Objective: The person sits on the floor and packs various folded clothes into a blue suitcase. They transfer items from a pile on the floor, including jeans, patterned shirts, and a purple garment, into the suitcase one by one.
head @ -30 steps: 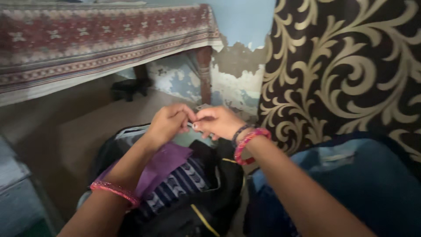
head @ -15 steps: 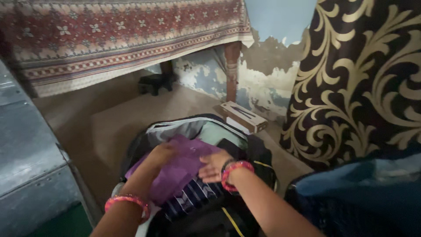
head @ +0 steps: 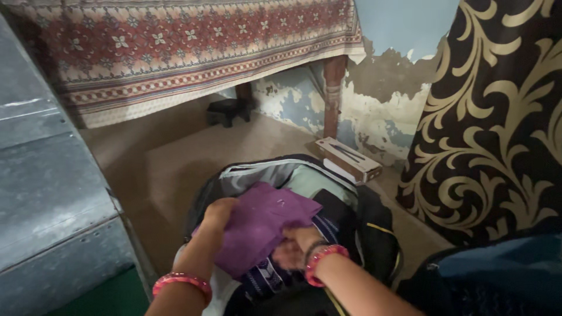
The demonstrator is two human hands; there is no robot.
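An open black bag (head: 374,222) with a pale lining lies on the floor in front of me. On top of its contents sits a folded purple cloth (head: 257,225), above a dark blue striped garment (head: 263,275). My left hand (head: 218,213) grips the cloth's left edge. My right hand (head: 295,248) is tucked under the cloth's lower right side, palm partly hidden. Both wrists wear pink bangles.
A small cardboard box (head: 348,159) lies on the floor beyond the bag. A table under a patterned red cloth (head: 175,52) stands at the back, with a wooden leg (head: 333,93). A grey metal trunk (head: 47,205) is at left, a dark scroll-patterned fabric (head: 497,117) at right.
My hands dropped from holding a small item in front of me down into the bag. They now take hold of the purple cloth, and my view has shifted left and down.
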